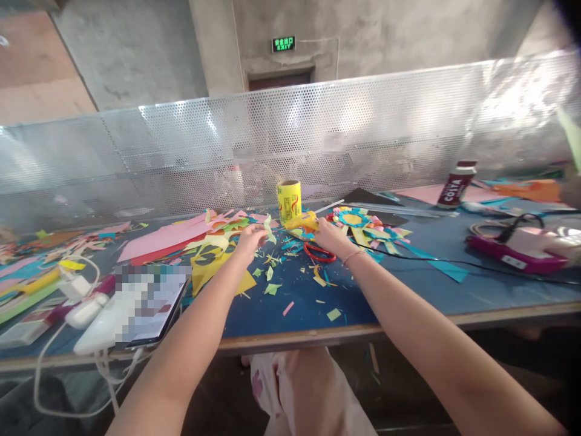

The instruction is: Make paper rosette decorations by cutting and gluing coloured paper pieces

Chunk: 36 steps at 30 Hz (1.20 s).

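Landmark: yellow roll (290,200), standing upright on the bench (281,321). Pale green paper piece (270,231): small, narrow, leaf-like; located just in front of the roll, to its left, pinched at the fingertips of the person's left hand (251,238). Yellow glue gun (305,220): orange patch on the side, black cord; immediately in front of the roll, gripped by the right hand (333,237). Paper flower (354,219), blue ring around a yellow centre, lies right of the roll.

Writing: "COSTA" on a dark red bottle (455,186), far right of the roll; "EXIT" beneath Chinese characters on a green-lit sign (284,44) above the roll. Roll's print too blurred to read.

Bench top blue, scattered with paper scraps (272,289) in front of the roll. Perforated metal panel (181,151) behind it; grey concrete wall beyond.
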Each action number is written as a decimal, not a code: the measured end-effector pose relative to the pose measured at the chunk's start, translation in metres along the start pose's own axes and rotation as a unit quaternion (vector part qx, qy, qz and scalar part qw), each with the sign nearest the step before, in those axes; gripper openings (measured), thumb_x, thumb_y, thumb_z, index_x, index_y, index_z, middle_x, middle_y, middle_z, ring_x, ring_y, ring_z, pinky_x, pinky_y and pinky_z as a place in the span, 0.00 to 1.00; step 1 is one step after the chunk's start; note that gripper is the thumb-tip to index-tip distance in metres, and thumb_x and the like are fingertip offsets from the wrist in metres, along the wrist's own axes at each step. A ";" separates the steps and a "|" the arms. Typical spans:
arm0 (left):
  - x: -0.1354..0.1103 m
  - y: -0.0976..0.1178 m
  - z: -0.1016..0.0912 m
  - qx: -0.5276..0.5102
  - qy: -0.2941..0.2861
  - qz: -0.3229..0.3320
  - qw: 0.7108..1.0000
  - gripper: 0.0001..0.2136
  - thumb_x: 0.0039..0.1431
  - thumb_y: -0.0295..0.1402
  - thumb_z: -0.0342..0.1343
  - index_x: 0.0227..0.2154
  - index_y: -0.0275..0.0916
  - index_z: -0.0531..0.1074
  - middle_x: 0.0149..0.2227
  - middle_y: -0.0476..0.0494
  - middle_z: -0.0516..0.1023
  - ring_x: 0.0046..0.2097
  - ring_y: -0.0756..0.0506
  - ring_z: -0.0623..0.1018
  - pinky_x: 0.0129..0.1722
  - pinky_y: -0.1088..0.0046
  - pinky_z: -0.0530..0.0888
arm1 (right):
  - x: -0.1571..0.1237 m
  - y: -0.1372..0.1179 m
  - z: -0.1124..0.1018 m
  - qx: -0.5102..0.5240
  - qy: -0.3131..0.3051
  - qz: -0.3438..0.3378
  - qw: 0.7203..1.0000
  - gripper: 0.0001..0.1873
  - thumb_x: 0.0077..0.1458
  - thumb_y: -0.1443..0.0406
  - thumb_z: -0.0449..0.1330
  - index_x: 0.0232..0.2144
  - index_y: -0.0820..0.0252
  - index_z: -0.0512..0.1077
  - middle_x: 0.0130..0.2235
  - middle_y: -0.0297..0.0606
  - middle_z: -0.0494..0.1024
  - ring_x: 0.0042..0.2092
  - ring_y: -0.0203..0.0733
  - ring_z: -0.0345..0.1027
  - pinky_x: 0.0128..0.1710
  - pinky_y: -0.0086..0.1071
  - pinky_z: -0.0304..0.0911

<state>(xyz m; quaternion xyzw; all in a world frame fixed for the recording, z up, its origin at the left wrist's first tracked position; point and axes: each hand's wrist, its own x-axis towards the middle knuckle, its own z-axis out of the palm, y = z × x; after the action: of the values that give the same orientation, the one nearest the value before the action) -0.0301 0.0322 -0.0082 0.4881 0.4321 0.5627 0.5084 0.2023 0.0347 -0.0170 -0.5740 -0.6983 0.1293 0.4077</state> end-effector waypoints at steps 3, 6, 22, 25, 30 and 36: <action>0.000 0.001 0.002 -0.019 0.015 0.006 1.000 0.10 0.38 0.29 0.60 0.27 0.37 0.66 0.24 0.51 0.70 0.25 0.53 0.72 0.26 0.76 0.68 | 0.000 -0.011 0.001 -0.031 0.027 0.064 0.997 0.12 0.43 0.70 0.53 0.34 0.62 0.63 0.34 0.47 0.70 0.39 0.52 0.65 0.37 0.42 0.59; -0.002 0.003 0.006 -0.044 0.016 0.019 0.999 0.11 0.39 0.29 0.61 0.27 0.37 0.65 0.23 0.51 0.70 0.26 0.52 0.73 0.28 0.75 0.70 | -0.001 -0.021 0.001 0.068 0.034 0.099 0.992 0.12 0.41 0.66 0.56 0.33 0.61 0.62 0.28 0.40 0.68 0.31 0.45 0.66 0.29 0.38 0.62; -0.028 0.009 0.033 -0.117 -0.013 0.043 0.992 0.12 0.34 0.32 0.64 0.23 0.35 0.67 0.21 0.51 0.71 0.27 0.52 0.73 0.36 0.71 0.71 | -0.018 -0.058 0.016 0.318 -0.029 0.033 0.947 0.15 0.33 0.66 0.64 0.26 0.61 0.63 0.23 0.31 0.69 0.24 0.31 0.62 0.24 0.28 0.63; -0.028 0.009 0.033 -0.096 -0.019 0.054 0.994 0.13 0.34 0.33 0.65 0.22 0.35 0.68 0.20 0.50 0.71 0.26 0.51 0.74 0.35 0.70 0.71 | -0.015 -0.053 0.018 0.296 -0.017 0.021 0.955 0.15 0.35 0.64 0.63 0.28 0.63 0.64 0.24 0.31 0.69 0.24 0.31 0.63 0.24 0.28 0.62; -0.026 0.010 0.033 -0.057 -0.017 0.075 0.995 0.13 0.34 0.34 0.65 0.22 0.35 0.68 0.21 0.49 0.73 0.25 0.49 0.75 0.33 0.69 0.72 | -0.013 -0.050 0.018 0.276 -0.011 0.010 0.961 0.13 0.36 0.66 0.60 0.28 0.63 0.65 0.22 0.30 0.68 0.23 0.30 0.61 0.22 0.26 0.59; -0.024 0.011 0.029 -0.019 -0.025 0.083 0.996 0.12 0.35 0.34 0.64 0.23 0.35 0.69 0.21 0.47 0.74 0.24 0.49 0.74 0.32 0.69 0.72 | -0.018 -0.058 0.011 0.272 0.000 0.017 0.962 0.12 0.36 0.68 0.60 0.26 0.62 0.63 0.21 0.29 0.66 0.24 0.30 0.60 0.21 0.24 0.57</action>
<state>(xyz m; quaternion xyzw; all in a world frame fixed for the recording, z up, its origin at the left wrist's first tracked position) -0.0026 0.0071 0.0043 0.5264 0.3664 0.5985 0.4800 0.1545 0.0041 0.0063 -0.4534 -0.6268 0.3215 0.5461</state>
